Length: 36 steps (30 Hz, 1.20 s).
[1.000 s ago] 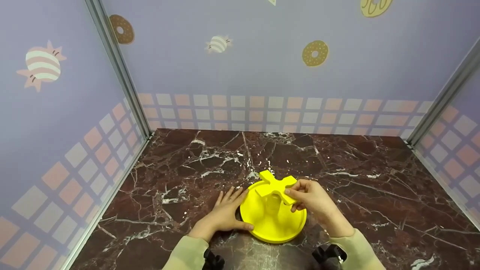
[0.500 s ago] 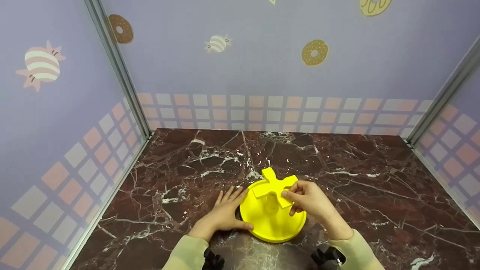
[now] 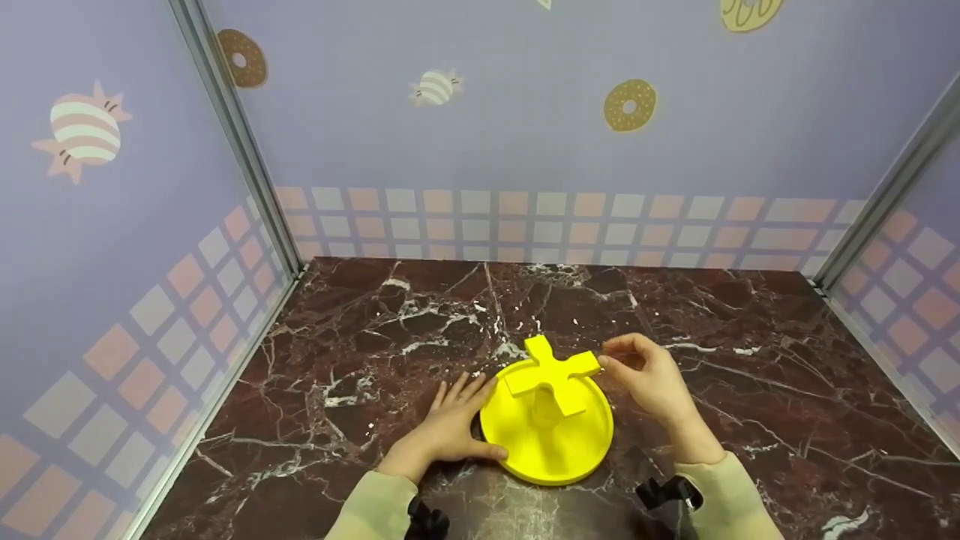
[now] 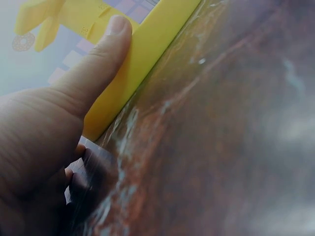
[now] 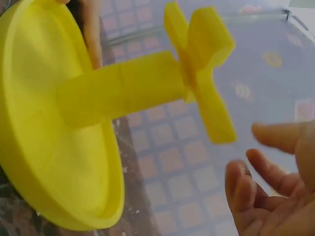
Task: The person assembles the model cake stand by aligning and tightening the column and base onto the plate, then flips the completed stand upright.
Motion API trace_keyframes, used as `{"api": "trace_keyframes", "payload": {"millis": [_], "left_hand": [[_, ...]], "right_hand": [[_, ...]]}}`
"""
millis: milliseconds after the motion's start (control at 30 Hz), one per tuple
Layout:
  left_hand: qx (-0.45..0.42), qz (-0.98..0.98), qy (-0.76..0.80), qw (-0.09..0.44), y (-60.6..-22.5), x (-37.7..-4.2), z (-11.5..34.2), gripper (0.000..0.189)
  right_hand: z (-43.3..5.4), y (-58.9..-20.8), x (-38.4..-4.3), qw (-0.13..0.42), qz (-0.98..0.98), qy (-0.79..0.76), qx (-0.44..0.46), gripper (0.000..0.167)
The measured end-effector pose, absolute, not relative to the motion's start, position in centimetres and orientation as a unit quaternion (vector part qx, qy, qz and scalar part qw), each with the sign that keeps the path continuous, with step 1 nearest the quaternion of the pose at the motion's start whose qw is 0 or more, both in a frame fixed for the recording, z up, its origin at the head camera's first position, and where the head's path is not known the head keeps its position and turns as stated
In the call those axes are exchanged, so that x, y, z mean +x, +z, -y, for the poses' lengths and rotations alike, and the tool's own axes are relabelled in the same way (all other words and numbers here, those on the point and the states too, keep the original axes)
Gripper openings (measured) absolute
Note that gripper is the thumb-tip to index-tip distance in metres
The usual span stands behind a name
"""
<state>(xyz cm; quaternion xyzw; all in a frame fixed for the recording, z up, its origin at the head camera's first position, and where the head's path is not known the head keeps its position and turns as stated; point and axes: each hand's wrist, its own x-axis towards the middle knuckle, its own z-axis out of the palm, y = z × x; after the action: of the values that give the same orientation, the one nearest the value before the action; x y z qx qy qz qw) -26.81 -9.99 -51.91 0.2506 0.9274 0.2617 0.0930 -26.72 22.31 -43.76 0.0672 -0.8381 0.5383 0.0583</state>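
Observation:
A round yellow dish (image 3: 574, 457) with a raised rim rests on the table. From its middle rises a yellow post (image 5: 125, 88), seen side-on in the right wrist view. On top of the post sits a yellow cross-shaped piece (image 3: 553, 373) with several arms. My left hand (image 3: 448, 426) rests at the dish's left side with its fingers spread straight, thumb lying over the rim, as the left wrist view shows. My right hand (image 3: 654, 379) is beside the cross's right arm, holding nothing; thumb and fingers are apart, and a gap to the cross shows in the right wrist view.
The table (image 3: 360, 352) has a dark red marbled top with white veins. Small white specks lie behind the dish. Patterned lilac walls (image 3: 525, 135) close off the back and both sides, joined by grey metal corner posts (image 3: 244, 142).
My right hand has let go of the cross-shaped piece and moved away, right and slightly up. The cross turned a little beforehand. My left hand has kept its place at the dish.

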Motion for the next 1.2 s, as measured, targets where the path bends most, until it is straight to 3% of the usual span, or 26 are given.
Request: {"api": "trace_keyframes", "payload": {"millis": [133, 267, 633, 1200], "left_hand": [[0.250, -0.926, 0.266, 0.095, -51.9, -26.8, 10.0, 0.119], [0.246, -0.925, 0.273, 0.100, -51.8, -26.8, 10.0, 0.118], [0.245, -0.928, 0.264, 0.098, -51.9, -26.9, 10.0, 0.120], [0.243, -0.926, 0.268, 0.106, -51.7, -26.7, 10.0, 0.119]], "right_hand": [[-22.7, -45.0, -27.6, -0.018, 0.786, 0.602, 0.138, 0.049], [-22.9, -45.5, -28.0, -0.054, 0.776, 0.602, 0.179, 0.056], [-23.8, -44.6, -27.4, -0.055, 0.822, 0.528, 0.208, 0.041], [-23.4, -43.7, -26.4, -0.087, 0.822, 0.491, 0.275, 0.032]]}}
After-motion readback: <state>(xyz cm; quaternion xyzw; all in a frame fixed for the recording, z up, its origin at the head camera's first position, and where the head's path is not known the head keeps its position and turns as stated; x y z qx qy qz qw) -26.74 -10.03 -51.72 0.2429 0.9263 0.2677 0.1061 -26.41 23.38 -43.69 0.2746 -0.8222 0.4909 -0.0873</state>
